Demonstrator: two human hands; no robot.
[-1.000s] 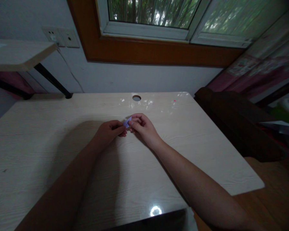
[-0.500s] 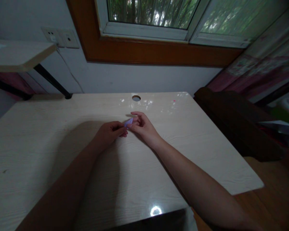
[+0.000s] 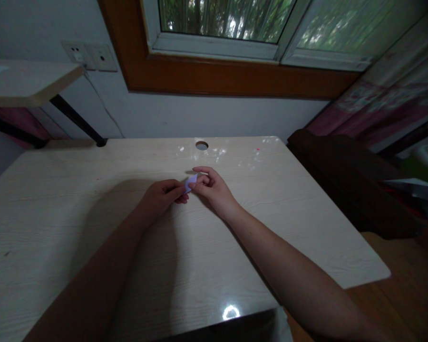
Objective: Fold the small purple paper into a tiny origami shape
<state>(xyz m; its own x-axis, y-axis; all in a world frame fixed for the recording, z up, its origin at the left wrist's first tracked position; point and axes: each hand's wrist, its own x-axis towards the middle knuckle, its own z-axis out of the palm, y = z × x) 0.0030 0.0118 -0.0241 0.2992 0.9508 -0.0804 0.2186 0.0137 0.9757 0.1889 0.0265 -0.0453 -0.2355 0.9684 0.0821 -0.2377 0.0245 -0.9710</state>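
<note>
Between my two hands is a small piece of folded purple paper [image 3: 190, 182], over the middle of the pale wood-grain desk [image 3: 214, 237]. My left hand [image 3: 166, 192] pinches its left side between thumb and fingers. On its right side my right hand [image 3: 210, 184] holds it with the thumb pressed on the near face, while the index finger stretches out above. The fingers cover part of the paper, so its full shape is hidden.
A round cable hole [image 3: 201, 146] is near the desk's back edge. A raised shelf [image 3: 32, 85] on black legs stands at left. Wall sockets [image 3: 89, 56] with a cord are behind it. A dark, dim piece of furniture [image 3: 328, 175] lies beyond the right edge.
The purple paper has turned slightly and shows a broader face between my hands. My thumbs and fingers have shifted a little; both arms stay in place.
</note>
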